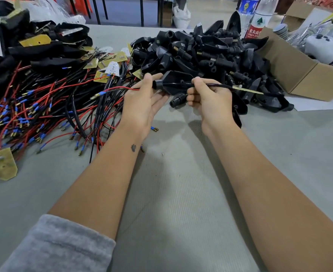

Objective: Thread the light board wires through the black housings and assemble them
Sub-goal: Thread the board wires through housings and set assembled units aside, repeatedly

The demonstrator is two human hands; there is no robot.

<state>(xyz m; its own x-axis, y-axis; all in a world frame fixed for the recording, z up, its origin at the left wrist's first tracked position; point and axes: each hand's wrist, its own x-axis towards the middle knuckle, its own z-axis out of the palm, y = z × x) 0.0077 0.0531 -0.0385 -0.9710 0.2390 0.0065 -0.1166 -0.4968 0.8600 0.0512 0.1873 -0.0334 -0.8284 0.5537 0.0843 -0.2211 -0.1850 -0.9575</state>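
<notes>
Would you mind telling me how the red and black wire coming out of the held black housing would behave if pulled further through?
The thin red and black wire is probably floppy: it sags past the left hand. Its blue-sleeved brass terminal might snag other leads in the wire pile. The black plastic housing looks rigid and light.

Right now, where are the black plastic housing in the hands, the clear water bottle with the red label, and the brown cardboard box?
Black plastic housing (174, 83), head view, flat top face.
Clear water bottle (258, 18), head view, label.
Brown cardboard box (318, 83), head view, front wall.
</notes>
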